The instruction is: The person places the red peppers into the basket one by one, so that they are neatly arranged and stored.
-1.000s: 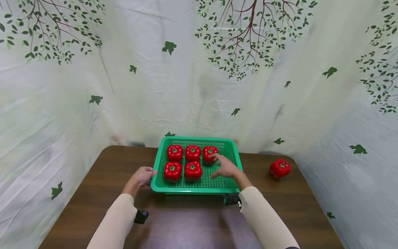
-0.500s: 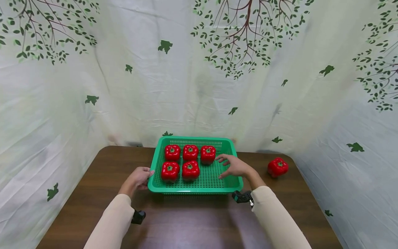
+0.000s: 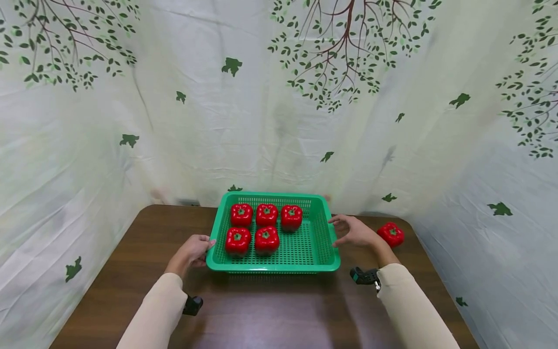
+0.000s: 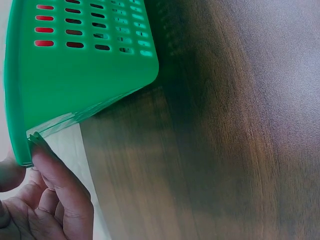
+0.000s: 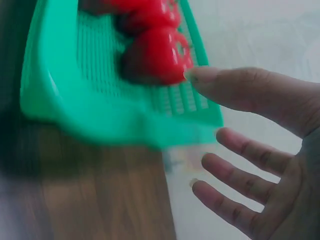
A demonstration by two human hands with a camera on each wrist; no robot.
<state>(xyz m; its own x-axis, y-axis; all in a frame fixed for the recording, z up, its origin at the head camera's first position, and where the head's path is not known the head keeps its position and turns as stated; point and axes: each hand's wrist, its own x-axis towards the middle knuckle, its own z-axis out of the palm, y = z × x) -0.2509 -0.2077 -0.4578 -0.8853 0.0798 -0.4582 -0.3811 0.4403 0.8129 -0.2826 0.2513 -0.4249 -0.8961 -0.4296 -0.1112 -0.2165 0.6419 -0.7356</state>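
Observation:
A green plastic basket point(image 3: 274, 267) with slotted walls stands on the table, holding red bell peppers: three in the back row, including the back-right pepper point(image 3: 291, 218), and two in front, one being the front-left pepper point(image 3: 238, 241). My left hand point(image 3: 194, 249) pinches the basket's left rim, thumb above and fingers underneath, as the left wrist view also shows. Just over the right rim, my right hand point(image 3: 358, 232) has its fingers spread and holds nothing. Beyond it a lone bell pepper point(image 3: 391, 234) lies on the table, partly hidden by the hand and wrist.
The brown wooden table point(image 3: 279, 310) extends toward me in front of the basket. A white cloth backdrop point(image 3: 261, 121) printed with branches and leaves hangs behind the table and along both sides. Black wrist cameras, such as the right one point(image 3: 365, 276), sit under the sleeves.
My right hand has moved right, from beside the back-right pepper out to the basket's right rim. The left hand keeps its hold; the peppers in the basket stay in place.

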